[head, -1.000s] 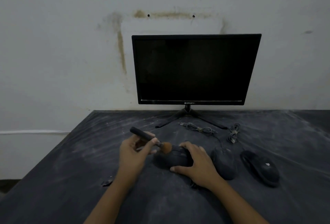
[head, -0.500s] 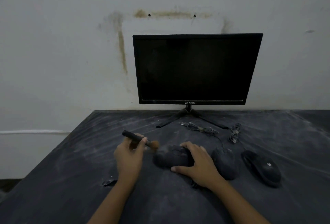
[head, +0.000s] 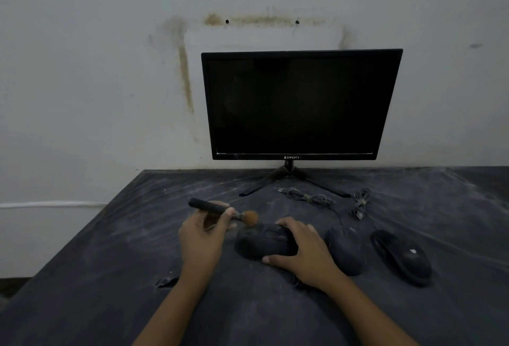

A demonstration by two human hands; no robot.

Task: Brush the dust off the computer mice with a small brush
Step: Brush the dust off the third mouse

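Three mice point(head: 345, 249) on dusty table point(head: 110, 276), stained wall point(head: 96, 83)

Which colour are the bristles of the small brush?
The bristles are orange-brown, on a black handle held by the left hand; the head view shows this.

A dim room: a stained pale wall point(head: 110, 83) behind a dusty dark table point(head: 82, 276) bearing a switched-off monitor point(head: 300, 105).

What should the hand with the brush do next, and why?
Probably sweep the brush across the top of the mouse that the right hand steadies: the left hand holds the bristles at its far edge, and it looks dusty.
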